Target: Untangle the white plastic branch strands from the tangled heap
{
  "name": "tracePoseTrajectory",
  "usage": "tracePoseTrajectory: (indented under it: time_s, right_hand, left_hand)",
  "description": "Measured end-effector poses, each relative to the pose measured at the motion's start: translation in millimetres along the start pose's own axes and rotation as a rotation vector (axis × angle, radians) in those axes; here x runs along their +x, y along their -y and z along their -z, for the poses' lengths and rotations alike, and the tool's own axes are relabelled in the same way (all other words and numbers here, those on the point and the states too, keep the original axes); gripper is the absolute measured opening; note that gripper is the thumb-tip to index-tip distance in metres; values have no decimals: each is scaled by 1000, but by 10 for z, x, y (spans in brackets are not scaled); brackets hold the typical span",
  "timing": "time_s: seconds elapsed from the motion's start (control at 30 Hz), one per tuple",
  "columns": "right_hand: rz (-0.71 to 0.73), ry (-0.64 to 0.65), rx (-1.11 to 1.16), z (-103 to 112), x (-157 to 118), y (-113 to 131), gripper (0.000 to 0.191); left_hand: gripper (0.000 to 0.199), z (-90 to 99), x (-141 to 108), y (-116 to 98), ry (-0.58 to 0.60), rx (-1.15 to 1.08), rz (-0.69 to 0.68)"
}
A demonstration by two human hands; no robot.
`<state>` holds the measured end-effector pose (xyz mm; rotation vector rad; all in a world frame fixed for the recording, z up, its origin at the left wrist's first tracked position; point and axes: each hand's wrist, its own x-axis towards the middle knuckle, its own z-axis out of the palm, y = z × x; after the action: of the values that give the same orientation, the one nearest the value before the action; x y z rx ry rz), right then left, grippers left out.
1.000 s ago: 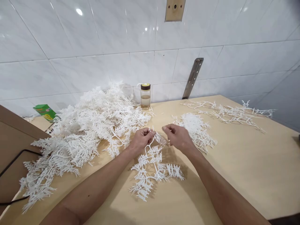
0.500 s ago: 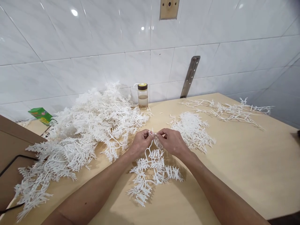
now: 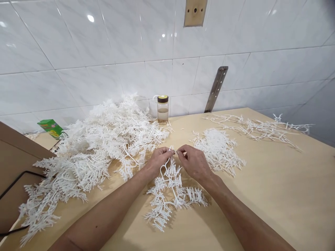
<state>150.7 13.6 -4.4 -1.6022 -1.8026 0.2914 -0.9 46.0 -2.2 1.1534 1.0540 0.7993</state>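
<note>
My left hand (image 3: 158, 159) pinches the upper end of a white artificial foliage branch (image 3: 176, 199), whose frond-like sprigs spread over the table toward me. Close beside it, my right hand (image 3: 195, 162) has thumb and forefinger together, a small gap from the left fingertips. Whatever is between those right fingers is too small to make out. To the right of that hand lies a low pile of small white sprigs (image 3: 217, 150). A large heap of white artificial branches (image 3: 104, 139) fills the left side of the table.
Thin, mostly bare white stems (image 3: 259, 129) lie at the back right of the wooden table (image 3: 282, 188). A lidded bottle (image 3: 163, 113) stands by the tiled wall. At left are a green box (image 3: 51, 128) and a brown carton (image 3: 18, 174). A metal bracket (image 3: 216, 89) leans on the wall.
My right fingers have drawn slightly away from my left fingertips, where they met before. The left hand still holds the branch. The whole view has shifted a little.
</note>
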Motion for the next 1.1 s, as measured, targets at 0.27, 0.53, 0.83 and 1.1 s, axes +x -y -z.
tracePoseTrajectory:
  time_s: [0.27, 0.53, 0.83, 1.1]
  right_hand:
    - [-58, 83, 99, 23, 4, -6, 19]
    - [-28, 99, 18, 26, 0, -15, 19]
    - [-95, 167, 80, 70, 6, 37, 18]
    - [53, 67, 45, -109, -109, 115, 20]
  left_hand:
    - [32, 27, 3, 77, -54, 296, -278]
    - [36, 14, 14, 122, -54, 402, -340]
    - [34, 31, 5, 90, -29, 339, -298]
    - [28, 99, 118, 132, -182, 464, -331]
